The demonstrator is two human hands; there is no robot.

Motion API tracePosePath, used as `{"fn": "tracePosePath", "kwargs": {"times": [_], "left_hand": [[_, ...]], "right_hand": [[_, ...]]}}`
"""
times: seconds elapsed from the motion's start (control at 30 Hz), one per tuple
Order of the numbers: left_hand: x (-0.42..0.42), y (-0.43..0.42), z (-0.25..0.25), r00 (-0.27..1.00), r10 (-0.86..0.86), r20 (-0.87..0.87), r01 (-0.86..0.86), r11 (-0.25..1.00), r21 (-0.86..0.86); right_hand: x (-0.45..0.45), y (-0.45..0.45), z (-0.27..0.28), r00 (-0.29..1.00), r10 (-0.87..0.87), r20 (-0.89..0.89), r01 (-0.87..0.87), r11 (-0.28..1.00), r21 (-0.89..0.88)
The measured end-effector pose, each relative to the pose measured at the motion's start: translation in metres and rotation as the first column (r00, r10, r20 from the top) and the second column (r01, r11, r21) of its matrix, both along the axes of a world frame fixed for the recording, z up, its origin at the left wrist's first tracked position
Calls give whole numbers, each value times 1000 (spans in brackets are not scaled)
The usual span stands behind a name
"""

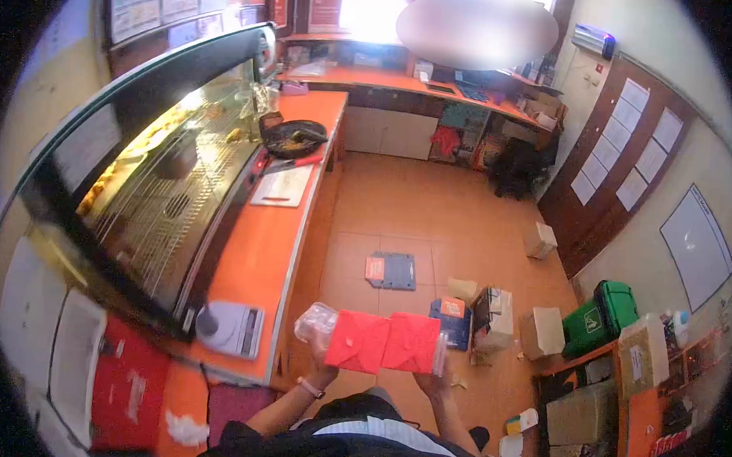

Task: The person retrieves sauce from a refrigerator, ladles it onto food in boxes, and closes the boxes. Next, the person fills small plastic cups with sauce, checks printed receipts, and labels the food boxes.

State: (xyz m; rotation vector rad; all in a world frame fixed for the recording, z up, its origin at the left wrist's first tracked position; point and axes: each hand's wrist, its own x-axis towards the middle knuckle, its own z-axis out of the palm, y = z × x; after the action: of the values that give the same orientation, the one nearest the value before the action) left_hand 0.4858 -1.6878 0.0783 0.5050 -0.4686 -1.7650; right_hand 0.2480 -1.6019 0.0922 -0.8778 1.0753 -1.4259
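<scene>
Two red folded takeaway boxes sit side by side in front of my body: the left red box (356, 341) and the right red box (412, 342). A clear plastic container (315, 318) sticks out past the left box, and more clear plastic (441, 353) shows at the right box's edge. My left hand (320, 351), below a wristband, is closed around the left end of this load. My right hand (433, 382) grips the right end from below. The boxes hide most of my fingers.
On the left, an orange counter (258, 269) carries a kitchen scale (231, 329), a white cutting board (281, 186), a black pan (295, 139) and a glass food warmer (164, 179). Cardboard boxes (541, 332) and a green bin (597, 319) stand at right; flattened boxes (392, 270) lie on the floor.
</scene>
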Motion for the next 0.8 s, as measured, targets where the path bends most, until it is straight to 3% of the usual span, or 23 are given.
{"fn": "tracePosePath", "kwargs": {"times": [0.07,0.1,0.17,0.3,0.33,0.4,0.5,0.63,0.7,0.73,0.8], "left_hand": [[-28,-70,-8,999,-35,11,35,999,-6],[-42,-104,-14,999,-39,14,39,999,-9],[-70,-172,-23,999,-31,12,32,999,-13],[-109,-312,-19,998,57,13,-57,998,-21],[-113,-344,-14,996,87,29,-86,996,-23],[-119,-406,-4,987,153,47,-152,988,-28],[-122,-502,4,967,246,67,-243,969,-48],[-125,-648,-6,938,332,101,-322,941,-101],[-126,-726,-10,924,366,106,-353,927,-125],[-126,-764,-7,921,377,101,-362,921,-141],[-130,-831,-1,916,387,103,-369,916,-160]], "right_hand": [[-22,-69,-4,886,-20,463,63,995,-77],[-37,-101,-11,889,-23,458,62,996,-71],[-70,-169,-23,780,107,617,19,981,-194],[-121,-338,-35,721,140,679,-29,984,-173],[-130,-384,-44,965,32,260,5,990,-142],[-122,-452,22,769,138,624,-128,990,-61],[-125,-568,29,825,259,503,-241,965,-103],[-127,-734,-10,796,265,544,-300,954,-26],[-127,-815,-19,655,437,617,-399,893,-210],[-122,-862,-18,652,458,604,-415,882,-221],[-116,-925,-8,733,281,619,-278,955,-103]]}}
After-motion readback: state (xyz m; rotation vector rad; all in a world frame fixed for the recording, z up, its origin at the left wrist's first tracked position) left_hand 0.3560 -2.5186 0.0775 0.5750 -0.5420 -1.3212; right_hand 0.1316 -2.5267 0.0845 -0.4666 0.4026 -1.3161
